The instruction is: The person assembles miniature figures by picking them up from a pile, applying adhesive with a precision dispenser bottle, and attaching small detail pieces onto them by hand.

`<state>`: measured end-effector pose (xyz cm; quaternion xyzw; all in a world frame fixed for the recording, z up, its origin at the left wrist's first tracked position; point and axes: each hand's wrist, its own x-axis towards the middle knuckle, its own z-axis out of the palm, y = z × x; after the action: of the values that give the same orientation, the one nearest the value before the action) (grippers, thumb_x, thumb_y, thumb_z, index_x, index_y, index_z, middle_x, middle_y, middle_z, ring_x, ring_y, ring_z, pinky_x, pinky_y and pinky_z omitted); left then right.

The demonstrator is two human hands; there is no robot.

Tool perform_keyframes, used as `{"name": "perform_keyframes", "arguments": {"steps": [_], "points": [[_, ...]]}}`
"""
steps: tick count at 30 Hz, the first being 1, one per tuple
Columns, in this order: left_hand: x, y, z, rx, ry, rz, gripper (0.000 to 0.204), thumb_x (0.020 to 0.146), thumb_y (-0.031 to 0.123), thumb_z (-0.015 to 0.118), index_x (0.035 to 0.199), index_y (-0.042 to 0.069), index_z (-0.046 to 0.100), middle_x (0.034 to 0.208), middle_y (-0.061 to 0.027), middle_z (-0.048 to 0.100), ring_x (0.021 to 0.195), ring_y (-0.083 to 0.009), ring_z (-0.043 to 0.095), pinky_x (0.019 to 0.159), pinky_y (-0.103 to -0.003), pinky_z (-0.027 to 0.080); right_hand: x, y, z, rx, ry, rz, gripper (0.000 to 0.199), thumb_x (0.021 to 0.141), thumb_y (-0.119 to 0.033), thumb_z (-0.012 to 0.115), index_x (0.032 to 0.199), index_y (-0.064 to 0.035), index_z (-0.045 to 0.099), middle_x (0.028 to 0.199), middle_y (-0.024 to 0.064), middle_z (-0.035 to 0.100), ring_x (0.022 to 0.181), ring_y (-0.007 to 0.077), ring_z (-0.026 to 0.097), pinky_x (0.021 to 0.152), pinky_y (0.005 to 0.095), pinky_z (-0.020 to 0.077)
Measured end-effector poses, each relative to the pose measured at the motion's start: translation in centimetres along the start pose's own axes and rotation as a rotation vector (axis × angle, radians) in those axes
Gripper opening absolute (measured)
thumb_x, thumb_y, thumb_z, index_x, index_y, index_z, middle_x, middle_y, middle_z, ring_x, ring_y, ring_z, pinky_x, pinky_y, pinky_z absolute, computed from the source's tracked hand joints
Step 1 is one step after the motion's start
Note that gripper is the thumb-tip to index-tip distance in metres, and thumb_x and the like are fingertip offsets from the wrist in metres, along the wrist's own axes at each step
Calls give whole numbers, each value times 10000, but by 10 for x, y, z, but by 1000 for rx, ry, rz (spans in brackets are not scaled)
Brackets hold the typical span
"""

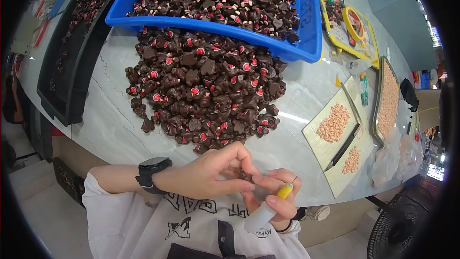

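My left hand (213,172), with a black watch at the wrist, pinches a small dark brown moulded figure part (245,176) between its fingertips. My right hand (278,194) is wrapped round a white squeeze bottle (260,217) with a yellow cap and a thin needle tip, which slants up and to the right. Its fingertips come close to the brown part; whether they touch it is hard to make out. Just beyond both hands spreads a heap of similar brown figure parts (206,86) with red and white details.
Behind the heap a blue bin (309,24) holds more brown parts. At left runs a long black tray (79,81). On the right lie a pale yellow board (314,127) with small peach pieces, black tweezers (342,147), a filled tray (378,132) and a yellow tray (354,55). A fan (395,232) stands lower right.
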<state>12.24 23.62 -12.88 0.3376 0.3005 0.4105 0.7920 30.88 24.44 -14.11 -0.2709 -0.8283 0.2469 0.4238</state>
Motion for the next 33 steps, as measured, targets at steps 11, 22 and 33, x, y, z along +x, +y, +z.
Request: {"name": "perform_keyframes", "arguments": {"steps": [11,22,33], "points": [[-2,3,-10,16,-133,-69,209,885,65,492,1055,-12,398,974,-106,575,881,-111,567,804,-246,447,2,-3,5,27,56,80,511,634,-30,749,1009,-128,415,856,65,635,802,249,511,600,317,421],[-3,1,-7,78,-18,-59,137,840,6,540,962,-14,480,991,-94,578,940,-105,561,801,-239,471,2,-1,-1,63,-11,25,551,630,-42,762,1031,-134,394,927,126,616,875,260,482,636,331,436],[1,3,-10,-138,-49,-39,206,817,-65,535,1016,-30,497,1135,-174,511,1032,-176,528,874,-294,448,0,2,1,119,161,37,477,719,-205,719,1027,-145,360,855,124,635,816,247,500,630,329,418]]}}
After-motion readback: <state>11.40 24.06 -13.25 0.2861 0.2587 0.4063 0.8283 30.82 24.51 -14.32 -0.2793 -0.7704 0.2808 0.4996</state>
